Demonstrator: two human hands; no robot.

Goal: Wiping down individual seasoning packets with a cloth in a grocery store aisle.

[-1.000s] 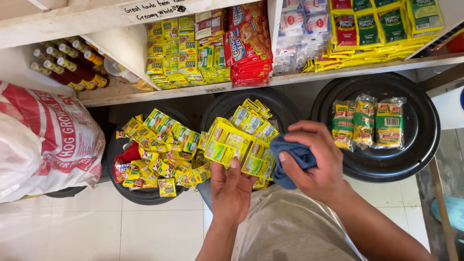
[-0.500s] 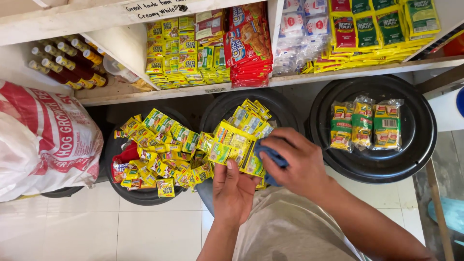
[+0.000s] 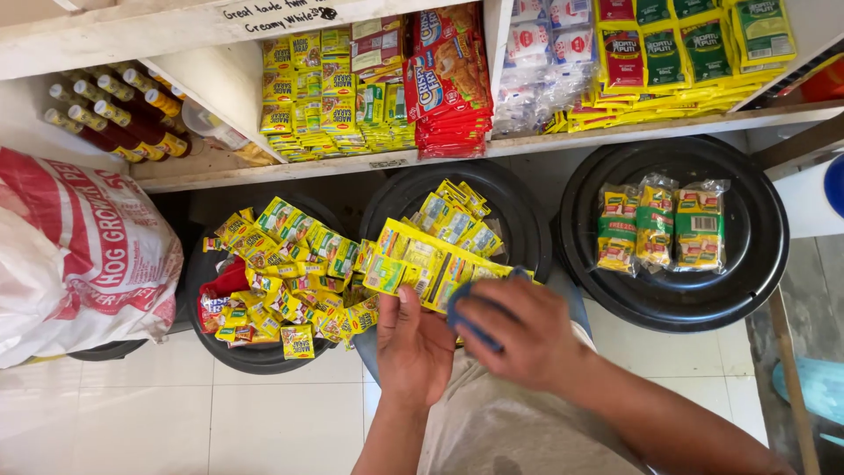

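Observation:
My left hand (image 3: 411,339) holds a strip of small yellow-and-green sachets (image 3: 420,264) by its lower edge, thumb on top. My right hand (image 3: 519,330) grips a blue cloth (image 3: 464,310) and presses it against the right part of that strip. More of the same sachets (image 3: 453,214) lie fanned out behind the strip on a black round lid (image 3: 519,211). A heap of loose sachets (image 3: 286,268) covers another black lid (image 3: 251,356) to the left.
A third black lid (image 3: 756,264) at right carries three clear packs of green-and-yellow packets (image 3: 659,227). The shelf (image 3: 352,165) above holds sachet stacks, red snack packs and small bottles (image 3: 114,119). A white-and-red feed sack (image 3: 75,255) stands at left. White tiles lie below.
My right hand has slid left with the blue cloth across the sachet strip, closer to my left hand. My left hand keeps its hold on the strip.

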